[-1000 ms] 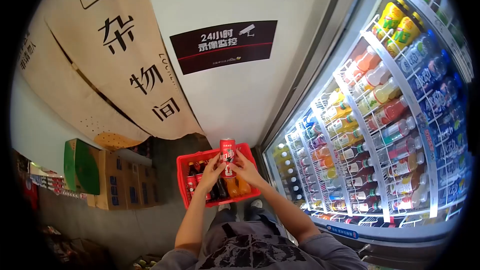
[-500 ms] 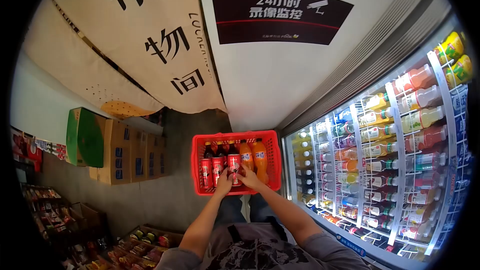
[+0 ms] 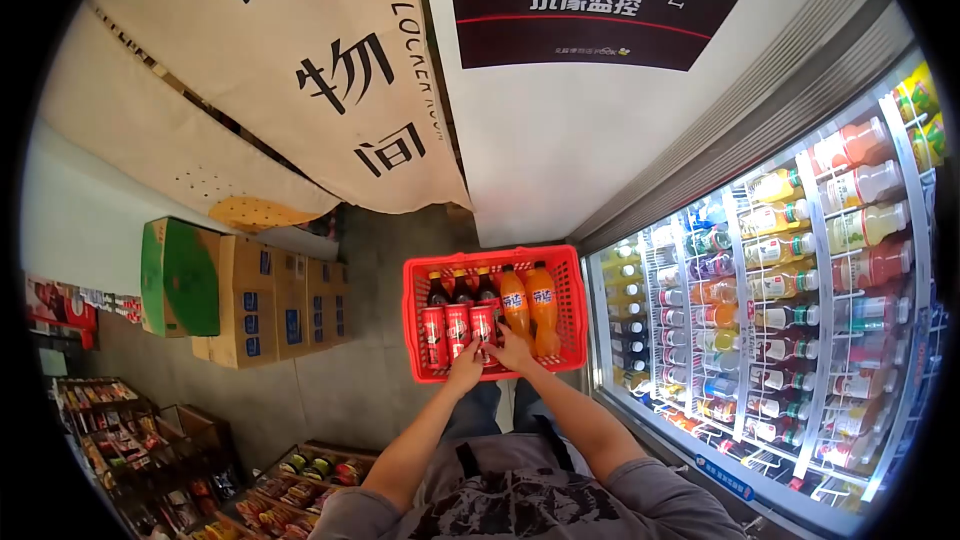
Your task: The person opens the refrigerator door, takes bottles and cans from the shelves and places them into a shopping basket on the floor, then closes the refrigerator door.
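A red plastic basket (image 3: 573,312) stands in front of my body. Inside it, three red drink cans (image 3: 458,324) form a row on the near left. Behind them are three dark cola bottles (image 3: 462,287) with red labels. Two orange soda bottles (image 3: 543,308) occupy the right side. My left hand (image 3: 467,365) and my right hand (image 3: 513,350) both have their fingers closed around the rightmost red can (image 3: 483,322), low on its near side. Parts of the fingers are hidden behind that can.
A lit drinks fridge (image 3: 745,300) with several rows of bottles stands close on the right. Stacked cardboard boxes (image 3: 250,305) are at the left, below a hanging cloth curtain (image 3: 350,155). Snack racks (image 3: 110,420) line the lower left. A white wall (image 3: 540,160) rises behind the basket.
The view has shifted, so the basket appears slightly farther right and higher. The can between my hands now sits about level with the other two; before, its top stood slightly higher.
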{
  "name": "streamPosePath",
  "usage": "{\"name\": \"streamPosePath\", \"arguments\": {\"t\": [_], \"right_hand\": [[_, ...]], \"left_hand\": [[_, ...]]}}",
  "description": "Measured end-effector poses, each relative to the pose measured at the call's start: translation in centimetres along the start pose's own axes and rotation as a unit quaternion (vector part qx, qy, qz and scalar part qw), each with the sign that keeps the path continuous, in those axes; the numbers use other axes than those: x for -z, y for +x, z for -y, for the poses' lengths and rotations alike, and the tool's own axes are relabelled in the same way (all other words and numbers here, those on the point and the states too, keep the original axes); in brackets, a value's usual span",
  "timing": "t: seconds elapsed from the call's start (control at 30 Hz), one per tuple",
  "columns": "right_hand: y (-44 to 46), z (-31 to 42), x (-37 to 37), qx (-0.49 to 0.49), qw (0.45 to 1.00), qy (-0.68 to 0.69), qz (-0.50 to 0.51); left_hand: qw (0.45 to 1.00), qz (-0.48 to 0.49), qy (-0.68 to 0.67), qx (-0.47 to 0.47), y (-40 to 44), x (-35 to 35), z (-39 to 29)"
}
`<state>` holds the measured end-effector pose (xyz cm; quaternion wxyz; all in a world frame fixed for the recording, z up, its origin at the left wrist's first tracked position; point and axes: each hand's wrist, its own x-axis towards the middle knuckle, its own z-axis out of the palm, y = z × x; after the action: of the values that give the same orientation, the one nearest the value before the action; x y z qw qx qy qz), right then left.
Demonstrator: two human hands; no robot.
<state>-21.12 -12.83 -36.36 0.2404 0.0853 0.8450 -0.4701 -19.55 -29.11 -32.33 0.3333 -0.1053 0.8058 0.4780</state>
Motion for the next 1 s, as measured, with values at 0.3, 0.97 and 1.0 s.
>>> {"name": "streamPosePath", "arguments": {"t": [0.3, 0.97, 1.0], "right_hand": [[-1.5, 0.2, -0.6, -0.014, 0.992, 0.073, -0.105], [-26.1, 6.3, 20.9, 0.153, 0.779, 0.412, -0.447], [-29.4, 7.2, 21.9, 0.152, 0.768, 0.406, -0.471]], "left_hand": [[0.989, 0.01, -0.135, -0.067, 1.1, 2.1, 1.6], [0.879, 0.251, -0.144, -0.378, -9.2, -7.7, -30.8], [0.865, 0.27, -0.133, -0.401, -11.0, -9.1, -32.0]]}}
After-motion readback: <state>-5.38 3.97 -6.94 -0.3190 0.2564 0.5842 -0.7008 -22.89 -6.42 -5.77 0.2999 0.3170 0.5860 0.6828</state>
